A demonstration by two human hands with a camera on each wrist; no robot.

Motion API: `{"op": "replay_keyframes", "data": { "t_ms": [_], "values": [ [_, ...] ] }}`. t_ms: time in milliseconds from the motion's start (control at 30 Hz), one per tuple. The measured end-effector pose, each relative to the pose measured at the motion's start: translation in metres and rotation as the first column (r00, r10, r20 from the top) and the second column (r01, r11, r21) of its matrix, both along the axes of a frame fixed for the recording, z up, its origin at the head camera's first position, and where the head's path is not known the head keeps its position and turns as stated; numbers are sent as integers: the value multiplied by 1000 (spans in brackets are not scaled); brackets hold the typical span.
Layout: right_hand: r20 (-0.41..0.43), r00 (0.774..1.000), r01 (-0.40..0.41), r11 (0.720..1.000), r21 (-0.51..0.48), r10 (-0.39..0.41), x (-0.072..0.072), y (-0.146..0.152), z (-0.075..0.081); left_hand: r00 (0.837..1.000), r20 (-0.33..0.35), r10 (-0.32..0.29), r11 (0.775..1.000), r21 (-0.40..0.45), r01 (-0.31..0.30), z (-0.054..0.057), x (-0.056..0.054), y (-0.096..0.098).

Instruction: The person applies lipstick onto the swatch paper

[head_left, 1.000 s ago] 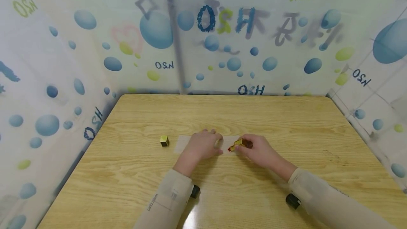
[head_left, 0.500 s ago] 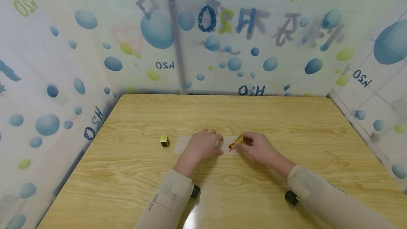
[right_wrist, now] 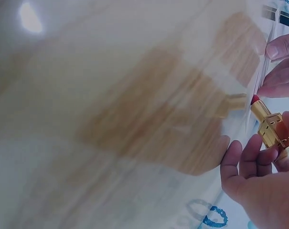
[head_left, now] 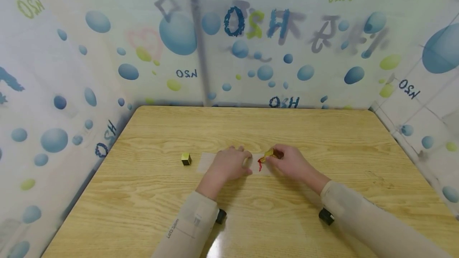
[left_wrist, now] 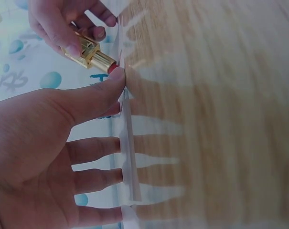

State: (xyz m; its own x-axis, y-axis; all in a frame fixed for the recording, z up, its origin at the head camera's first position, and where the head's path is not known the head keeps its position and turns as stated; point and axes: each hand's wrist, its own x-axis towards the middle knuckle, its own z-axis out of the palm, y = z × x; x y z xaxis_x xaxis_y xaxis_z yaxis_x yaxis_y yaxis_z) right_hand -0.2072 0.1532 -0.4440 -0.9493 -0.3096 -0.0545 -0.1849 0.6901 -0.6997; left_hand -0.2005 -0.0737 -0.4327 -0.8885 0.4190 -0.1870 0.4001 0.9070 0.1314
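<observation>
My right hand (head_left: 291,163) pinches a gold lipstick (head_left: 267,156) between thumb and fingers, its red tip angled down to a strip of thin white paper (head_left: 205,161). A short red streak (head_left: 260,167) shows on the paper by that tip. To the left, my left hand (head_left: 228,165) rests on the same paper, its fingers spread and fingertips pressing down. In the left wrist view the lipstick (left_wrist: 92,55) comes close to the left thumb. From the right wrist, the square gold base of the lipstick (right_wrist: 274,130) shows between the fingers. Part of the paper lies hidden under the left hand.
A gold and black lipstick cap (head_left: 186,159) stands on the wooden table (head_left: 143,202), left of the paper. Behind the table rises a wall covering (head_left: 229,71) printed with blue and green dots. Dark wrist devices (head_left: 326,216) sit under both sleeves.
The right hand has moved slightly away from the person with the lipstick, and the red streak on the paper has appeared and grown longer. The left hand has stayed in place.
</observation>
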Motion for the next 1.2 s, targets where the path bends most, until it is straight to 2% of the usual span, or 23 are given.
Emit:
{"op": "replay_keyframes", "data": {
  "t_ms": [300, 567, 1200],
  "values": [
    [-13, 1000, 27, 999, 44, -26, -9, -1, -1, 1000, 0, 4, 1000, 3, -4, 1, 1, 0],
    [-5, 999, 42, 998, 52, -42, -10, -4, 4, 1000, -2, 3, 1000, 2, -3, 2, 1, 0],
    [-12, 1000, 5, 998, 57, -4, -10, -3, 3, 1000, 5, 9, 1000, 1, -9, 2, 1, 1]
  ]
}}
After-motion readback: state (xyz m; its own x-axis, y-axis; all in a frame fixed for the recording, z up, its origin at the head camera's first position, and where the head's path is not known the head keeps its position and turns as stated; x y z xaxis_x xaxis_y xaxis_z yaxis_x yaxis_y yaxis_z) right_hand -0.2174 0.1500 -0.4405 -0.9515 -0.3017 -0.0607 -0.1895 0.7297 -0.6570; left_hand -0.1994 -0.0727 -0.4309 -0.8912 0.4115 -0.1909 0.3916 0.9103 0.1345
